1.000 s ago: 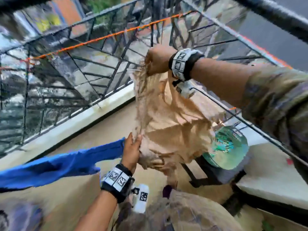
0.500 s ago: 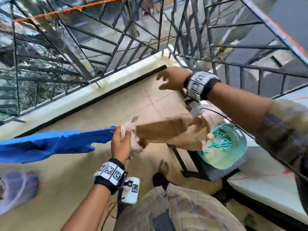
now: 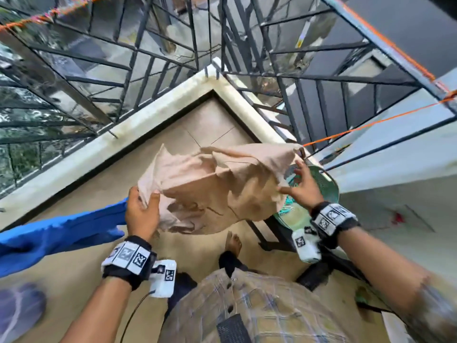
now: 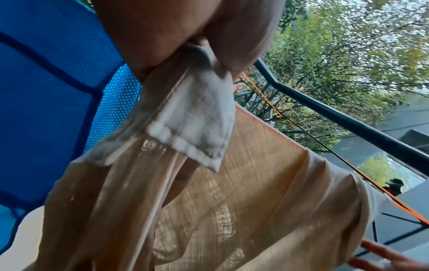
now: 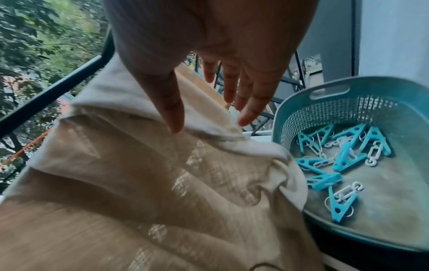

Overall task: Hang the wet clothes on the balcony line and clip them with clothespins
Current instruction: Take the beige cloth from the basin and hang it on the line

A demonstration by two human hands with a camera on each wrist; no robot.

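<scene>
A wet beige garment [image 3: 210, 184] is spread between my hands at chest height. My left hand [image 3: 144, 206] grips its left corner, and in the left wrist view the white hem [image 4: 192, 119] is bunched in the fingers. My right hand [image 3: 295, 180] is open, its straight fingers [image 5: 243, 110] and thumb touching the garment's right edge [image 5: 209, 132]. The orange line [image 3: 371, 123] runs in from the right, meets that edge and is hidden beyond it. The cloth seems to lie over the line [image 4: 262, 93]. Teal clothespins [image 5: 343, 155] lie in a teal basket [image 5: 325, 95].
A blue garment [image 3: 49, 238] hangs on the left, beside my left hand. The basket [image 3: 329, 184] stands on a dark stool [image 3: 284, 233] at my right. Black railings [image 3: 148, 70] and a pale ledge [image 3: 99, 149] close the balcony corner. My bare foot [image 3: 233, 243] is on the tiles.
My right hand has let go of the garment, come down from near the railing and opened at its right edge. The garment, bunched and hanging before, now lies spread between my hands.
</scene>
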